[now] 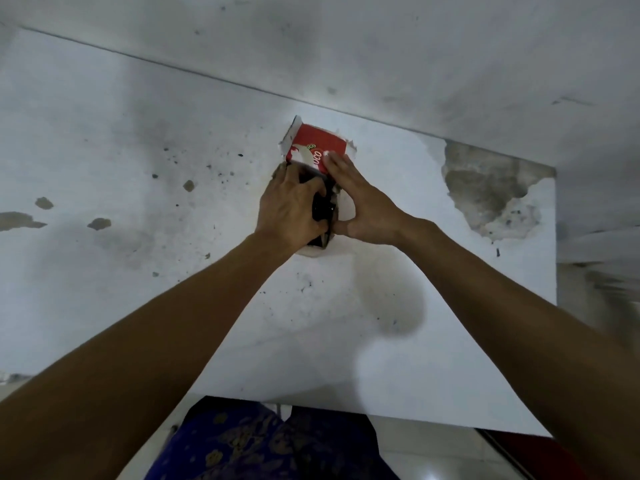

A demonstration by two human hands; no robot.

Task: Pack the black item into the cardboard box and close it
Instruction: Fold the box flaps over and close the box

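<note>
A small red cardboard box [317, 147] with white lettering lies on the white table [415, 341] near its far edge, its pale flaps open at the far end. My left hand [289, 209] grips the black item [322, 209] at the box's near opening; most of the item is hidden behind my fingers. My right hand [363, 202] rests on the box's right side, fingers flat on the red top and thumb curled toward the black item.
The tabletop is worn, with chipped patches [485, 188] at the far right and dark specks at left. A grey wall [381, 46] rises just behind the box. The table's near edge lies above my patterned blue clothing [270, 445].
</note>
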